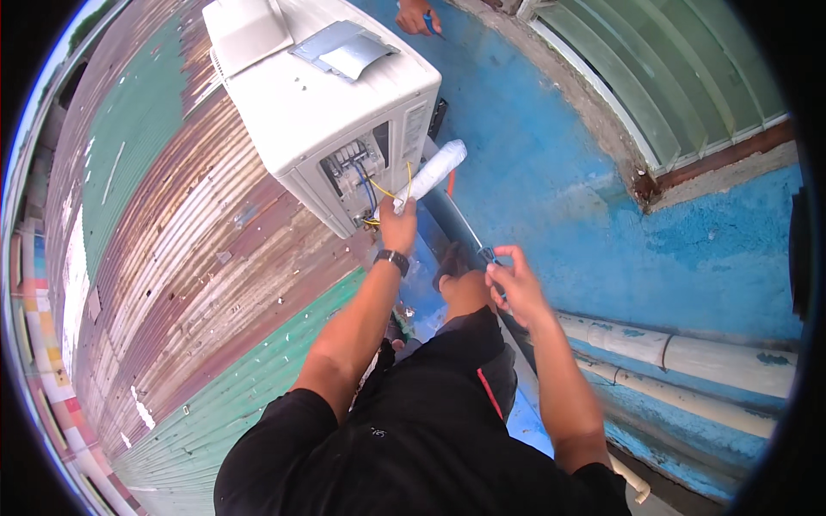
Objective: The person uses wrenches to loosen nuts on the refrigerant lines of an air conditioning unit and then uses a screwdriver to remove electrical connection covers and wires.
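A white outdoor air-conditioner unit (344,103) stands at the upper middle, its side opening showing a terminal block (348,159) and blue and yellow wires. My left hand (398,227), with a dark wristband, is in front of this opening. Its fingers are closed where a yellow wire (379,187) meets them, beside the lower end of a white wrapped pipe (440,169). My right hand (516,285) grips a screwdriver (488,254) by its blue handle, the shaft pointing up and left, apart from the unit. The exact grip of my left fingertips is partly hidden.
Corrugated metal roofing (206,249) slopes away on the left. A blue wall (551,163) with a louvred window (662,77) rises on the right, above white pipes (688,357). A loose silver panel (348,50) lies on the unit. Another person's hand (415,17) holds a blue-handled tool at the top.
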A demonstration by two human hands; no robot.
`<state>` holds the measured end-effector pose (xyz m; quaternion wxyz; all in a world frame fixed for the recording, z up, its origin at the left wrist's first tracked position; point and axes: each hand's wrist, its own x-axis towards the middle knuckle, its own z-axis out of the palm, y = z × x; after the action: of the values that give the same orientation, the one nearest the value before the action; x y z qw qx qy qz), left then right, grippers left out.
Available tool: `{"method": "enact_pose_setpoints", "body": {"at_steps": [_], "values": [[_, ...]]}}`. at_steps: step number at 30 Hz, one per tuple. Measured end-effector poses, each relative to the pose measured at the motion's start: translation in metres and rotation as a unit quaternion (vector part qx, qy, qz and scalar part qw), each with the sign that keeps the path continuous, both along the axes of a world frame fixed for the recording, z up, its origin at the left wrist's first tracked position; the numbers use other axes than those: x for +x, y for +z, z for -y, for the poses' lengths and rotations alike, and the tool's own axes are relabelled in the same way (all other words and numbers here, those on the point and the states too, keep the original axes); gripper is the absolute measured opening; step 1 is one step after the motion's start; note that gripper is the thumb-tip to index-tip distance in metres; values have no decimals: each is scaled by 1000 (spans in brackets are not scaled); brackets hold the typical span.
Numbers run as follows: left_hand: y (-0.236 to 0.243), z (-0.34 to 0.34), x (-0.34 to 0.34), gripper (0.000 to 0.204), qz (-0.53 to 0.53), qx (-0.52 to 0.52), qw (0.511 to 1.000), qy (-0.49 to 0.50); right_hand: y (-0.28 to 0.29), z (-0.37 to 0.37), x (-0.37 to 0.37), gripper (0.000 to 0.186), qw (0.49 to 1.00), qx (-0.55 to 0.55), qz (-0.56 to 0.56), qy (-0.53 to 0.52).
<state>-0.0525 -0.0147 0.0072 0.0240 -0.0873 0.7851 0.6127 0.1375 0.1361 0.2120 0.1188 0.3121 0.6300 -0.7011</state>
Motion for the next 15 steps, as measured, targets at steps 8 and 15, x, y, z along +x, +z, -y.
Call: {"method": "enact_pose_setpoints", "body": {"at_steps": [8, 15], "values": [[-2, -22, -21, 32, 16, 212, 967, -139, -9, 0, 12, 36, 999, 19, -26, -11], [1, 9, -21, 31, -132, 158, 978, 17, 6, 9, -23, 38, 988, 107, -69, 88]]}}
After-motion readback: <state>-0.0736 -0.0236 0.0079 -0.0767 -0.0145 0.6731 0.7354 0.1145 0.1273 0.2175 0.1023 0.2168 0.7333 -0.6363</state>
